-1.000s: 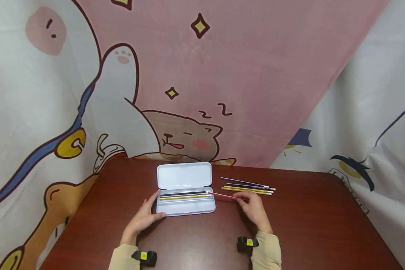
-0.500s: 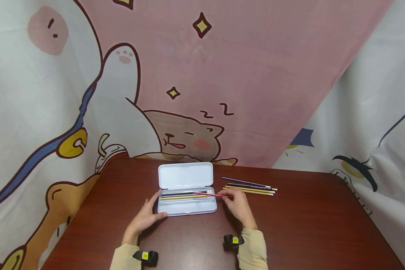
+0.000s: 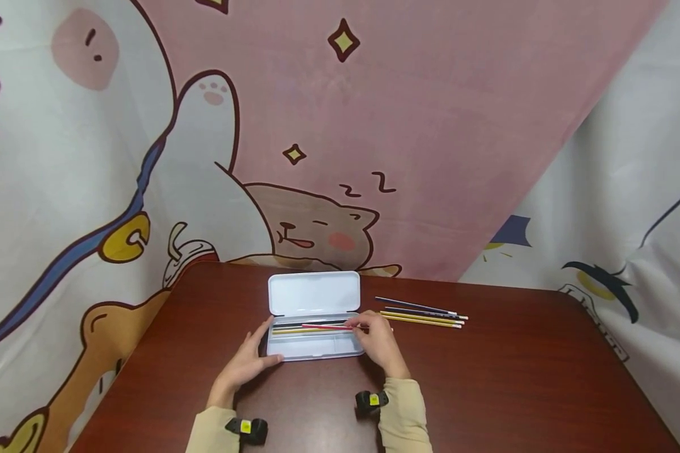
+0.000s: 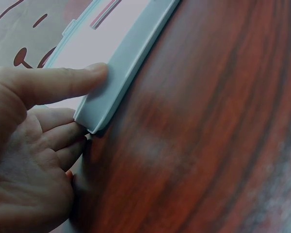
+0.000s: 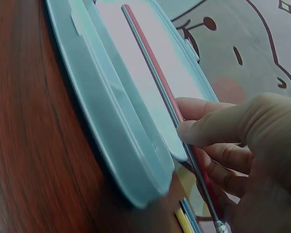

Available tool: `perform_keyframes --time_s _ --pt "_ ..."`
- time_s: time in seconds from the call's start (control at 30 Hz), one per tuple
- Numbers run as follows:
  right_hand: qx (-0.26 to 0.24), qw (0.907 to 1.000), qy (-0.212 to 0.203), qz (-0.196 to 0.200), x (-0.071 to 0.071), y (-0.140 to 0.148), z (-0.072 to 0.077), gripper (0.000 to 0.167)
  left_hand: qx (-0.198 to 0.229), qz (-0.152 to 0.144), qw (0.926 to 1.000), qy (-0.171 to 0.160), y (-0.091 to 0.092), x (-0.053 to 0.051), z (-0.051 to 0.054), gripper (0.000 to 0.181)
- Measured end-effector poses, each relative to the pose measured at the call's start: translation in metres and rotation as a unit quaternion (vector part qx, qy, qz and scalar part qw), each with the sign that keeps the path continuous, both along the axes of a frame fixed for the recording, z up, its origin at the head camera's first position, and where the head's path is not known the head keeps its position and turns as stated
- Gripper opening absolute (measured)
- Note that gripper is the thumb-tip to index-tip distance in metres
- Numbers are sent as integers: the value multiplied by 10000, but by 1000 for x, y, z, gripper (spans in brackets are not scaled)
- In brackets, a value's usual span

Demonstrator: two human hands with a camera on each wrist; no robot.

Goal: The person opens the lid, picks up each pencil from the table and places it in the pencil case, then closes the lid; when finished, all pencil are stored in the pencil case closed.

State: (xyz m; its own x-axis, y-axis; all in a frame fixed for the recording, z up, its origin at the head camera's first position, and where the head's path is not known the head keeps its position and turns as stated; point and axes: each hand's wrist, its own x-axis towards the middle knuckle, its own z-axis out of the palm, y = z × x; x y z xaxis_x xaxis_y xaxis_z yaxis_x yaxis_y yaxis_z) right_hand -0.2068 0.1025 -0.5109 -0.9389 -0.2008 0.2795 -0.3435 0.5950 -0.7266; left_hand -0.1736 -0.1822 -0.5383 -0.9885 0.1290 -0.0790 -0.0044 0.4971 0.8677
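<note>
A white pencil case [image 3: 306,350] lies on the table with its lid [image 3: 314,294] raised at the back. Dark and yellow pencils [image 3: 286,332] lie lengthwise in its rear compartment. My left hand [image 3: 243,366] holds the case's left end; in the left wrist view the thumb [image 4: 82,81] rests on the rim and the other fingers are against the end. Between thumb and fingertips, my right hand [image 3: 381,345] pinches a red pencil [image 5: 150,60] with a silvery stripe. That pencil is over the rear compartment, its metal-banded end pointing right; whether it touches the others I cannot tell.
Several loose pencils [image 3: 422,319], yellow and dark blue, lie on the brown table [image 3: 487,377] right of the case. A cartoon-printed cloth [image 3: 430,126] hangs behind the table. Each wrist carries a black strap-on camera [image 3: 249,430].
My right hand has moved left with the red pencil, from beside the case to over its right end. The left hand stays at the case's left end.
</note>
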Motion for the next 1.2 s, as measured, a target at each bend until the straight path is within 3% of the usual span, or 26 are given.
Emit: perform_keyframes --time_s 0.33,0.67,1.2 --pt "299 9987 213 357 -5 -27 3 19 40 0 10000 27 0 -2 2 88" --pt "422 9972 126 609 -10 -47 4 18 47 -12 9999 99 1 -2 2 87" --pt "580 9963 194 609 -7 -56 -4 16 68 70 10000 -18 1 2 3 87"
